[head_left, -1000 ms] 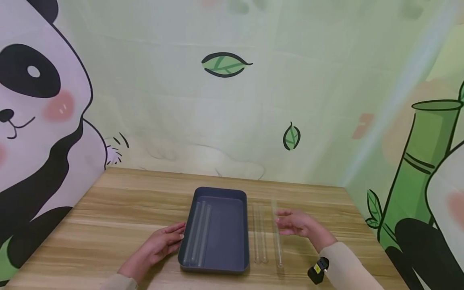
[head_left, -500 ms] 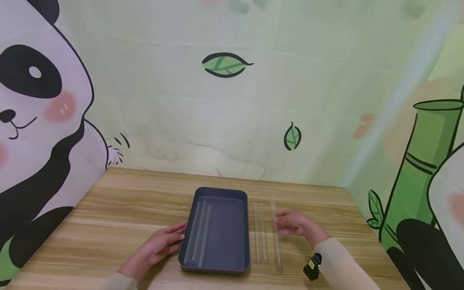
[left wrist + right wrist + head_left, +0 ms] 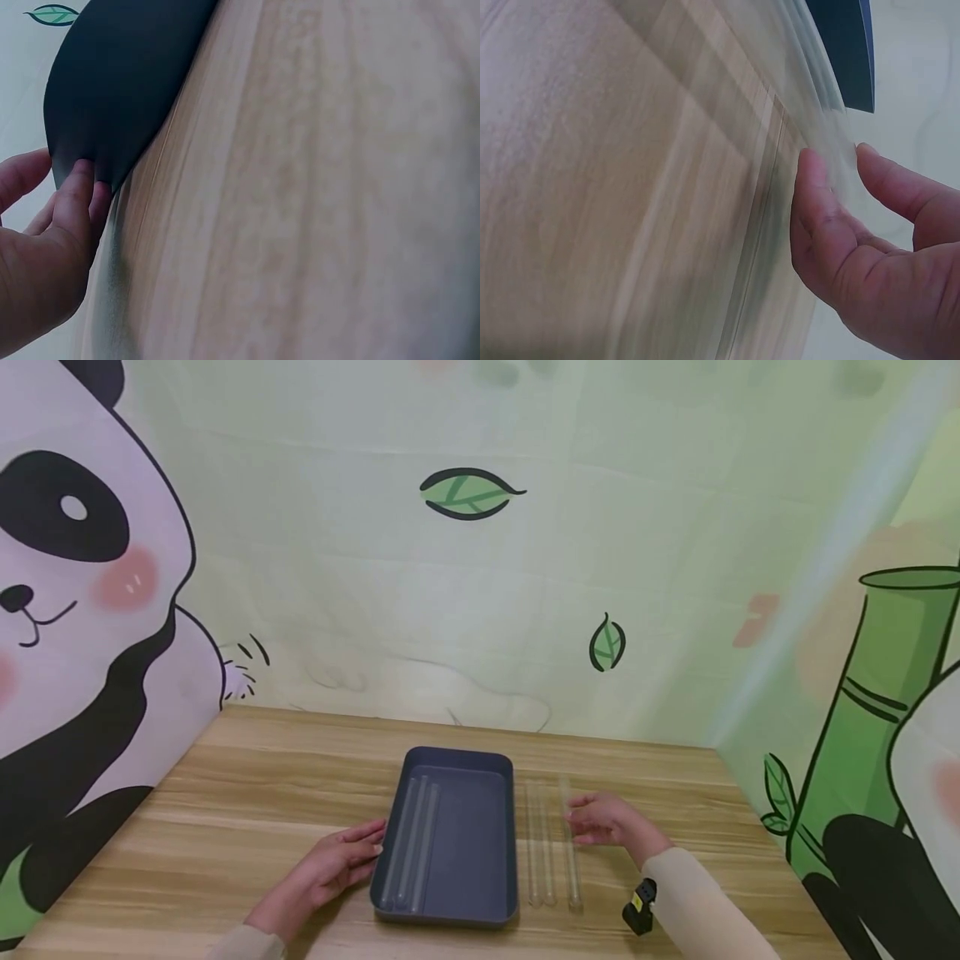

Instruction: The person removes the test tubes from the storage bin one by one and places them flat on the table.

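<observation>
My left hand (image 3: pixel 341 864) rests its fingers on the outer left wall of a dark blue rectangular tray (image 3: pixel 472 902). In the left wrist view the fingertips lie flat on the tray wall (image 3: pixel 127 75), with the thumb near its edge. Inside the tray, several clear test tubes (image 3: pixel 412 852) lie lengthwise along the left side. My right hand (image 3: pixel 607 821) pinches another clear test tube (image 3: pixel 573 877) between thumb and fingers, right of the tray. In the right wrist view this held tube (image 3: pixel 832 142) passes between the thumb and index fingertips.
Two more clear test tubes (image 3: pixel 542 852) lie side by side between the tray and my right hand. All stand on a wood-grain table (image 3: pixel 300 768). Behind it hangs a green backdrop (image 3: pixel 337 568) with printed pandas and leaves. A small black device (image 3: pixel 639 906) sits at my right wrist.
My right forearm and wrist have shifted slightly left, and the held test tube's near end has moved a little left too. The left hand and tray look the same.
</observation>
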`<control>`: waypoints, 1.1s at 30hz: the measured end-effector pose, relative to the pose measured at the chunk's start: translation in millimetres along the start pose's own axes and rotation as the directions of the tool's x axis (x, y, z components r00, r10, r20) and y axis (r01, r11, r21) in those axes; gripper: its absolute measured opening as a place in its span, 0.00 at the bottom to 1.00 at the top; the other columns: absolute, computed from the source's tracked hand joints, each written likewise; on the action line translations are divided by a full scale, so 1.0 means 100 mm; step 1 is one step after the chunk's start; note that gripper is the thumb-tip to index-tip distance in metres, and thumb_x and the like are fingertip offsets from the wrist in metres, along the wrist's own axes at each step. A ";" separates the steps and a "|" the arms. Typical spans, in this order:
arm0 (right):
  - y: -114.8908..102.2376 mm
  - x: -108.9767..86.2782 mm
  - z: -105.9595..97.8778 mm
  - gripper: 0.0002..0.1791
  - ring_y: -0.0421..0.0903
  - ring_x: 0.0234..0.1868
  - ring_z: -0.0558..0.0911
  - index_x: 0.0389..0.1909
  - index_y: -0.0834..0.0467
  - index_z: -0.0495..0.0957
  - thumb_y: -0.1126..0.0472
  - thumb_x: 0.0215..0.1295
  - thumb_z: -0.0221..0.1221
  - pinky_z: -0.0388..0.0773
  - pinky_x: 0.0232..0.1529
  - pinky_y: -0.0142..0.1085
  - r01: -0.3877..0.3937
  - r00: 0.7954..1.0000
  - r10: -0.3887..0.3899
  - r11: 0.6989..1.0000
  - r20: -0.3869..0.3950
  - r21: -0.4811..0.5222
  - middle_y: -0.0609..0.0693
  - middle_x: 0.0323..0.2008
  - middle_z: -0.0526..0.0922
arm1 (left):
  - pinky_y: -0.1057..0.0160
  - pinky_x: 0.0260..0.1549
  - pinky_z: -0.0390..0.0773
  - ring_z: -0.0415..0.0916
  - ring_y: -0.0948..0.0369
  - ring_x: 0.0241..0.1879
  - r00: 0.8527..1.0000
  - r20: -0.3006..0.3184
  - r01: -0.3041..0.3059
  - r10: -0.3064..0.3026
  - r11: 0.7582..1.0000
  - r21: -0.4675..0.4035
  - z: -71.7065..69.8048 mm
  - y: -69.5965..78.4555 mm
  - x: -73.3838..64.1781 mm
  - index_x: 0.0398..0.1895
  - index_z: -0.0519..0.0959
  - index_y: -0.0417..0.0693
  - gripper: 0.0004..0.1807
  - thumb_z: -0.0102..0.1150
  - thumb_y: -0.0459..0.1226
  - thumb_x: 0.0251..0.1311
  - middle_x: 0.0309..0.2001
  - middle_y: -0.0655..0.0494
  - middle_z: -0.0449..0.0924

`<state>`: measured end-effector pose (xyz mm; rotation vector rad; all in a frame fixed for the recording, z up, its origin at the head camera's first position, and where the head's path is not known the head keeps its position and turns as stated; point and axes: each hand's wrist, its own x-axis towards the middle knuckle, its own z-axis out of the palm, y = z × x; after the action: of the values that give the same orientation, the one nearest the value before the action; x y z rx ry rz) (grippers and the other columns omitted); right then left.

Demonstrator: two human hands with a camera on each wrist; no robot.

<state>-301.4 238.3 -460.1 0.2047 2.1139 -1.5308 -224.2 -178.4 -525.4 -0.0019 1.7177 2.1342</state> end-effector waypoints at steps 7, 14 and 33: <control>0.02 0.08 0.00 0.29 0.39 0.34 0.78 0.71 0.74 0.60 0.70 0.74 0.54 0.86 0.36 0.30 0.002 1.000 -0.002 1.000 0.007 -0.005 0.47 0.34 0.78 | 0.70 0.51 0.82 0.80 0.74 0.50 1.000 -0.004 0.004 -0.004 1.000 0.002 0.01 0.00 -0.02 0.78 0.49 0.28 0.39 0.54 0.28 0.70 0.78 0.32 0.45; 0.03 0.13 0.01 0.29 0.38 0.33 0.77 0.71 0.74 0.59 0.71 0.73 0.54 0.86 0.35 0.29 -0.016 1.000 0.016 1.000 0.011 0.015 0.46 0.32 0.76 | 0.70 0.51 0.82 0.80 0.73 0.50 1.000 -0.009 0.014 -0.014 1.000 0.002 0.01 -0.01 -0.02 0.78 0.48 0.28 0.39 0.55 0.29 0.69 0.78 0.32 0.46; 0.04 0.20 0.04 0.28 0.39 0.33 0.77 0.70 0.75 0.61 0.71 0.73 0.55 0.84 0.34 0.29 -0.017 1.000 0.017 0.999 -0.009 -0.027 0.47 0.32 0.77 | 0.70 0.51 0.82 0.79 0.74 0.50 1.000 0.007 -0.001 0.001 1.000 0.003 0.01 0.00 -0.01 0.78 0.48 0.26 0.39 0.54 0.29 0.70 0.78 0.31 0.44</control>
<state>-315.1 232.7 -474.1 0.2195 2.1336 -1.4934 -222.9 -178.1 -525.0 0.0068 1.7174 2.1301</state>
